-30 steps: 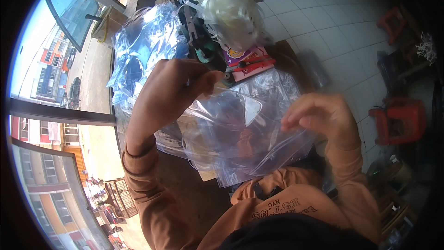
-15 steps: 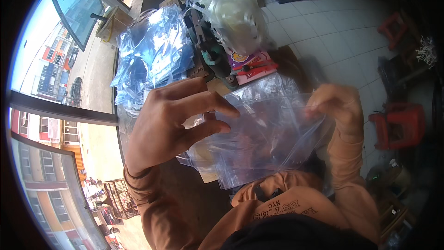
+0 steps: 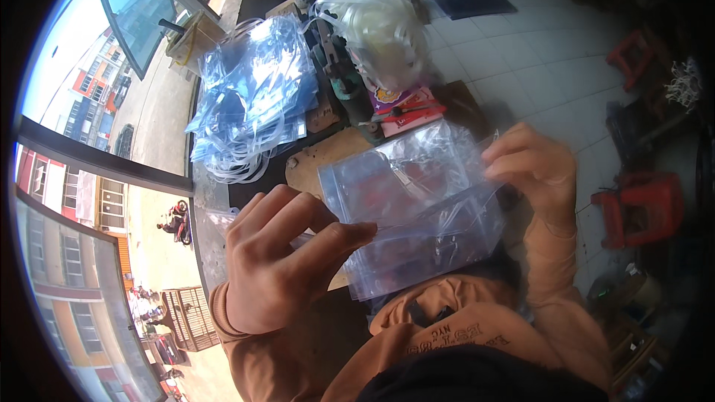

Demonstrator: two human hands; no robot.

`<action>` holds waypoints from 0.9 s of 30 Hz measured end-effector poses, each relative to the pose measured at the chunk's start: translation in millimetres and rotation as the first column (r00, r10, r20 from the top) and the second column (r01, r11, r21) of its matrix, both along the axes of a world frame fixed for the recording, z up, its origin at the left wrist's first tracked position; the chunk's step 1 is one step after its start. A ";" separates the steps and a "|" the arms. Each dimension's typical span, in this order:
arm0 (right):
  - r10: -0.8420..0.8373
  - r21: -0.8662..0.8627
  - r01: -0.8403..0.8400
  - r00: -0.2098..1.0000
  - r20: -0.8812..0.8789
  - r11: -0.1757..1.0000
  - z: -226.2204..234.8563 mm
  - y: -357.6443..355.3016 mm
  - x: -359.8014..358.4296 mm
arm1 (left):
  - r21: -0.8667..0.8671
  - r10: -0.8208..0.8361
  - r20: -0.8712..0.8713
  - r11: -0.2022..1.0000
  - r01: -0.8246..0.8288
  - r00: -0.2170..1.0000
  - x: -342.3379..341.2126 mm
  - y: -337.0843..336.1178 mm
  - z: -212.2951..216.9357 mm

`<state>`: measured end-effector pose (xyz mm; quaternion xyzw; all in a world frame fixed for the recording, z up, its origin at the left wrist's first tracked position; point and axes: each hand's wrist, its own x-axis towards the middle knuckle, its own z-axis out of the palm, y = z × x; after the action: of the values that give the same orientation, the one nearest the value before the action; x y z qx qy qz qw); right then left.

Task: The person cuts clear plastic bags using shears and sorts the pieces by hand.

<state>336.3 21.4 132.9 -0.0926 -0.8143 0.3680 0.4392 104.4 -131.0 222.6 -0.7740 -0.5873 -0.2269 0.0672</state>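
Note:
A clear plastic bag (image 3: 428,257) hangs in front of my lap, its upper edge stretched between both hands. My left hand (image 3: 287,257) pinches the left end of that edge, thumb against forefinger. At the right end my right hand (image 3: 532,167) grips it with bent fingers, the fingertips partly hidden. Just beyond, more clear plastic bags (image 3: 398,164) lie flat over a tan board (image 3: 313,160). How many are stacked there I cannot tell.
Far left is a heap of clear bags with strap-like strips (image 3: 257,82). Beside it stands a dark green machine (image 3: 346,89), with a bundle of whitish strips (image 3: 383,30) behind. Red-handled pliers (image 3: 413,113) rest on a pink package (image 3: 395,126). Red stools (image 3: 640,208) stand on the right.
My left hand has moved down and closed on the bag's edge, after being spread apart before. The bag's upper edge has come lower on the left, uncovering the bags behind.

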 end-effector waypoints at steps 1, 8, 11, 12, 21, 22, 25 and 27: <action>-0.241 0.156 0.232 0.969 0.046 0.960 1.2 -4.4 -2.9 | 0.017 0.025 -0.030 1.000 -0.025 0.999 1.8 -4.4 -2.1; -0.316 0.047 0.313 0.945 0.083 0.949 -24.1 -47.8 -10.4 | 0.494 0.577 -0.236 0.764 -0.415 0.782 7.5 -60.5 -15.8; -0.048 -0.116 0.059 0.995 0.093 0.992 -45.7 -71.1 -22.3 | 0.624 0.806 -0.313 0.573 -0.531 0.502 28.8 -114.3 -2.0; 0.073 -0.237 -0.051 0.994 0.087 0.970 -52.1 -81.5 -25.4 | 0.623 0.834 -0.318 0.542 -0.564 0.451 34.6 -132.3 -5.9; 0.485 -0.548 -0.387 0.873 0.039 0.741 -126.3 -120.4 -35.4 | -0.427 0.745 0.157 0.643 -0.635 0.649 73.9 -116.2 -136.5; 0.501 -0.604 -0.387 0.865 0.025 0.697 -124.4 -119.8 -33.6 | -0.379 0.700 0.277 0.709 -0.594 0.658 77.0 -102.9 -144.3; 0.464 -0.642 -0.432 0.876 -0.132 0.633 -122.6 -109.1 -28.9 | -0.363 0.530 0.542 0.848 -0.387 0.652 87.6 -53.3 -148.4; 0.439 -0.834 -0.395 0.873 -0.212 0.385 -124.8 -98.9 -19.7 | -0.283 0.441 0.540 0.897 -0.338 0.717 92.9 -15.4 -163.9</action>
<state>316.6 -77.4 8.1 -0.0982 -0.5281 0.8171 0.2095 197.2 -146.4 58.7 -0.5251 -0.7450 -0.3880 -0.1367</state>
